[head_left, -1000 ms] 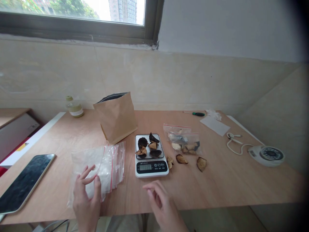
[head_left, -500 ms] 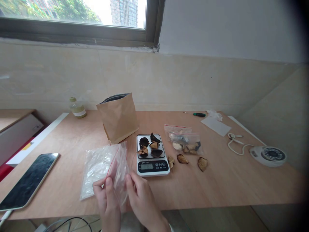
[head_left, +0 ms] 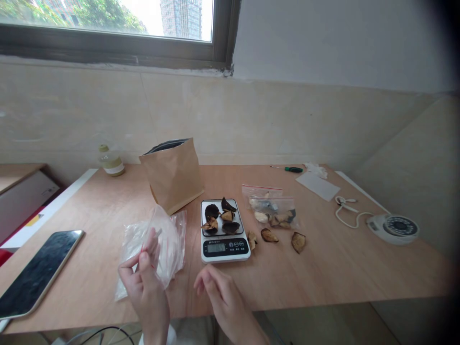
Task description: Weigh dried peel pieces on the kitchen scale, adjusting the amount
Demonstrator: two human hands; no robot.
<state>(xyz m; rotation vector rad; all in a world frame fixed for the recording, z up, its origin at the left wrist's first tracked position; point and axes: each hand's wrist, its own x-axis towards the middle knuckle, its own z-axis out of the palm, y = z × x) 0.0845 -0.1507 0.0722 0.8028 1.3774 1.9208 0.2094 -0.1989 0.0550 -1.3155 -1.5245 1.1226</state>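
My left hand point(head_left: 145, 287) pinches a clear zip bag point(head_left: 163, 239) by its red-lined edge, and the bag fans upward over more clear plastic bags point(head_left: 122, 282) lying on the table. Just below the digital scale point(head_left: 225, 256), my right hand point(head_left: 224, 297) hovers with loosely curled fingers and nothing visible in them. Several dark dried slices point(head_left: 230, 227) rest on the scale's plate; its display is lit, but I cannot read it surely. Loose dried slices point(head_left: 298, 242) lie to the right of the scale.
Behind the bags stands an open brown paper pouch point(head_left: 174, 177). Filled zip bags point(head_left: 276, 213) lie right of the scale. A phone point(head_left: 41, 273) is at the left, a bottle point(head_left: 112, 162) at the back left. Farther right are a green-handled screwdriver point(head_left: 293, 169) and a white round device point(head_left: 395, 228).
My right hand has let go of the zip bag and moved right and slightly down. My left hand has shifted left with the bag, which now spreads upward.
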